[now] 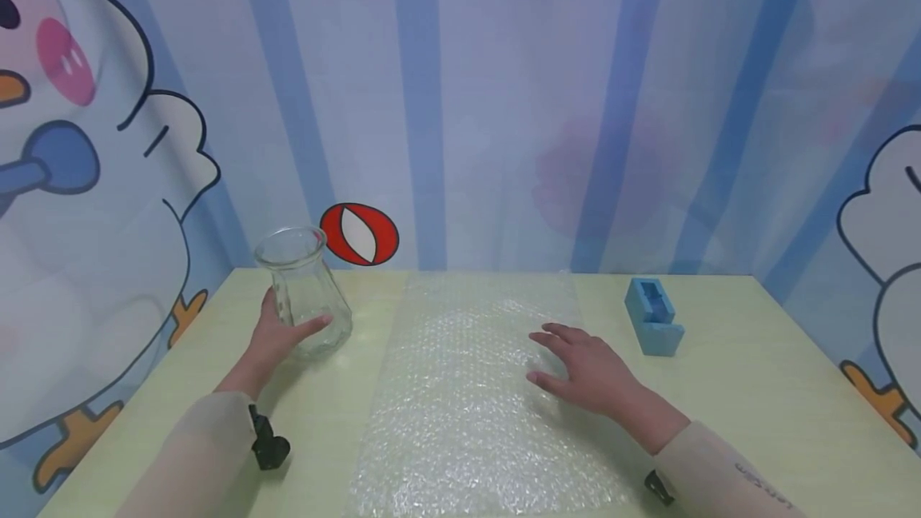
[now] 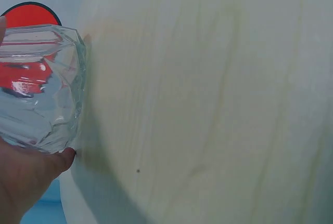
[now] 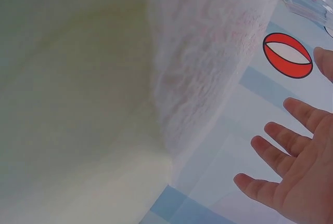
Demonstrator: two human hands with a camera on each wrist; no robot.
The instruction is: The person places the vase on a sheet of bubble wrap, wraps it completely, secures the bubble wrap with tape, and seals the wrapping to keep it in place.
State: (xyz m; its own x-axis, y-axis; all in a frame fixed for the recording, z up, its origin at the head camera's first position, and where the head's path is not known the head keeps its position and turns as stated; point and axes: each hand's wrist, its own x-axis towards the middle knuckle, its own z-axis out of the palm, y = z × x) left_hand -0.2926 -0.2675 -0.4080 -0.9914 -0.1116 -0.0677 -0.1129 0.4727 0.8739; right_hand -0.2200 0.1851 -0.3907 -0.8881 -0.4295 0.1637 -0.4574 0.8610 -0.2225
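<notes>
A clear glass vase (image 1: 311, 294) with a flared rim is at the left, leaning a little. My left hand (image 1: 277, 340) grips it low on the body, with the thumb across the near side; the other fingers are mostly hidden behind the glass. In the left wrist view the base of the vase (image 2: 57, 89) is close to the tabletop, and I cannot tell whether it touches. A sheet of bubble wrap (image 1: 453, 414) lies flat across the middle of the table. Over its right part hovers my right hand (image 1: 592, 370), fingers spread and holding nothing.
A light blue tape dispenser (image 1: 653, 318) stands at the back right of the pale wooden table (image 1: 755, 390). Behind the table's far edge hangs a striped cloth backdrop (image 1: 496, 102) with cartoon ducks.
</notes>
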